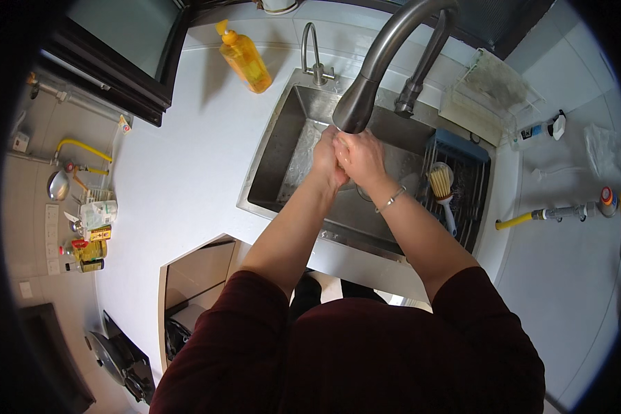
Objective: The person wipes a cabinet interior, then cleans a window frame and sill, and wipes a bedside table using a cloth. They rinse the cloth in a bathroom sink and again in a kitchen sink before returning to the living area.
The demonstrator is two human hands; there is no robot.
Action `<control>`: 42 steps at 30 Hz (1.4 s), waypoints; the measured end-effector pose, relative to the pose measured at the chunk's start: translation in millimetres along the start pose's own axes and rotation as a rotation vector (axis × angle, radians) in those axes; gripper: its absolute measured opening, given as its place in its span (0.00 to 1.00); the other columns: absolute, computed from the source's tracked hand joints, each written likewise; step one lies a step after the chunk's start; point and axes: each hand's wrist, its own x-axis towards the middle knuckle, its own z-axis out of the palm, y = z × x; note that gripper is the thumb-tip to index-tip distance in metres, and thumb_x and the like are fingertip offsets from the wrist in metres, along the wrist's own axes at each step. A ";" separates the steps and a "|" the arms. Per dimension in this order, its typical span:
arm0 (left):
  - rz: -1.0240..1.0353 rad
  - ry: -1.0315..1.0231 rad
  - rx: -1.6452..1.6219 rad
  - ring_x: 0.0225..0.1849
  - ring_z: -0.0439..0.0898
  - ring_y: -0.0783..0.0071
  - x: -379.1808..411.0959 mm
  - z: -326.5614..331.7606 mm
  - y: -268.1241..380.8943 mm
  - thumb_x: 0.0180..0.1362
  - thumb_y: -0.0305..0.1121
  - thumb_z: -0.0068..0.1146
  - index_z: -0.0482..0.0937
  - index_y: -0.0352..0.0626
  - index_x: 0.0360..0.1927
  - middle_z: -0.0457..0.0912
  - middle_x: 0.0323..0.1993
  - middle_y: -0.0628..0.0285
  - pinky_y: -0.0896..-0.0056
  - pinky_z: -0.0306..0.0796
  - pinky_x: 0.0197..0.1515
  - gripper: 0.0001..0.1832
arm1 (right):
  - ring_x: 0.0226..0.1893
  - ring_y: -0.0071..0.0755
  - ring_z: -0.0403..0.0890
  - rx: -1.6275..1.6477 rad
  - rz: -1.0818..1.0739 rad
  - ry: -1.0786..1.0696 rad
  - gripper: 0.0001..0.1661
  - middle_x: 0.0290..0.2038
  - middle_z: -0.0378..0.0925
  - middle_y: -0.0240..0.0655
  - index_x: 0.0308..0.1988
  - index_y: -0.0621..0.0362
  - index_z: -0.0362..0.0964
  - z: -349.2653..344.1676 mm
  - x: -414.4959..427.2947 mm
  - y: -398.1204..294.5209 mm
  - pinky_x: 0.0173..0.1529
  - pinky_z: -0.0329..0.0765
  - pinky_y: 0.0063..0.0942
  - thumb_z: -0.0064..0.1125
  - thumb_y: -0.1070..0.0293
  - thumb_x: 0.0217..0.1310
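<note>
My left hand point(327, 158) and my right hand point(361, 158) are pressed together, wet, over the stainless steel sink point(341, 230). Right above them hangs the spray head point(353, 106) of the gooseneck kitchen faucet, partly covering the fingertips. The fingers wrap around each other, so whether anything lies between the palms is hidden. A bracelet point(390, 200) circles my right wrist. Water splashes show on the sink floor left of the hands.
A yellow pump bottle point(247, 64) and a slim second tap point(318, 72) stand behind the sink. In its right side sits a drying rack point(463, 222) with a dish brush point(444, 189). An open window sash point(129, 57) overhangs the counter point(186, 171). A cooktop with a lidded pan point(107, 357) is lower left.
</note>
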 end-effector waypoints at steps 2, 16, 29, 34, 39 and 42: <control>0.045 0.044 0.040 0.42 0.77 0.62 4.9 3.1 4.7 0.64 0.41 0.37 0.72 0.42 0.42 0.77 0.38 0.57 0.58 0.72 0.47 0.15 | 0.31 0.56 0.77 -0.013 0.217 -0.100 0.15 0.28 0.77 0.48 0.28 0.61 0.73 4.3 10.9 1.2 0.36 0.73 0.45 0.53 0.59 0.53; 0.370 0.327 0.582 0.34 0.77 0.78 -17.2 -43.9 78.6 0.58 0.37 0.57 0.74 0.51 0.38 0.79 0.33 0.72 0.69 0.67 0.39 0.07 | 0.26 0.18 0.67 1.131 0.640 -0.173 0.07 0.27 0.67 0.24 0.38 0.57 0.69 -41.7 -22.6 61.3 0.33 0.64 0.17 0.50 0.76 0.57; 0.511 0.058 0.327 0.33 0.77 0.69 -32.2 -28.7 130.9 0.62 0.41 0.52 0.72 0.44 0.39 0.78 0.32 0.64 0.64 0.75 0.39 0.12 | 0.43 0.46 0.77 -0.289 0.436 -0.857 0.21 0.42 0.78 0.37 0.41 0.50 0.74 -48.0 -25.1 25.7 0.43 0.74 0.42 0.60 0.49 0.51; 0.474 0.028 0.228 0.36 0.78 0.66 -31.3 -44.2 140.9 0.63 0.42 0.49 0.71 0.43 0.41 0.78 0.35 0.62 0.58 0.75 0.41 0.12 | 0.42 0.41 0.76 -0.152 0.393 -0.476 0.14 0.40 0.74 0.36 0.39 0.55 0.73 -55.0 -14.1 46.5 0.44 0.73 0.35 0.59 0.60 0.54; 0.418 0.142 0.245 0.34 0.78 0.68 -6.7 -78.6 122.9 0.64 0.42 0.48 0.70 0.45 0.39 0.78 0.34 0.64 0.59 0.75 0.42 0.11 | 0.49 0.38 0.70 1.047 0.650 -0.036 0.17 0.51 0.67 0.36 0.50 0.59 0.65 -37.8 -19.3 66.7 0.54 0.70 0.41 0.49 0.66 0.63; 0.295 0.179 0.260 0.33 0.77 0.68 19.0 -122.8 95.3 0.63 0.44 0.48 0.69 0.47 0.39 0.77 0.34 0.65 0.55 0.73 0.44 0.11 | 0.54 0.49 0.69 1.666 0.860 0.086 0.18 0.53 0.67 0.42 0.54 0.59 0.60 -34.3 -9.9 30.7 0.56 0.66 0.63 0.40 0.67 0.66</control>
